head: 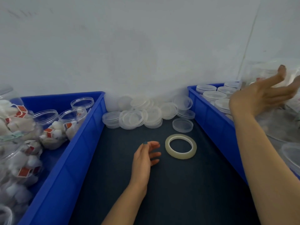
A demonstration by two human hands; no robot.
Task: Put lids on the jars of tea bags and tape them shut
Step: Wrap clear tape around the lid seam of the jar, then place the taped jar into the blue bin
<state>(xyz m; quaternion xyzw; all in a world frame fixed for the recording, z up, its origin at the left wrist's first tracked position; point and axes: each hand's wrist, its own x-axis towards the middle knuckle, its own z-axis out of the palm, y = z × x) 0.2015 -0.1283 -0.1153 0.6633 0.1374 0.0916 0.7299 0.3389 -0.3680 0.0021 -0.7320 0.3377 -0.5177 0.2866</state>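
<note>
Left hand [145, 158] of mine sits low over the mat [162, 192], fingers loosely curled, holding nothing. Tape [180, 155] lies flat just at its 3 o'clock, not touched. My right hand [263, 96] is raised at 2 o'clock above the right bin [211, 114], fingers spread, empty. Lids [146, 114] are heaped at 12 o'clock. Unlidded jars [53, 127] of tea bags stand in the left bin [73, 151] at 9 o'clock.
</note>
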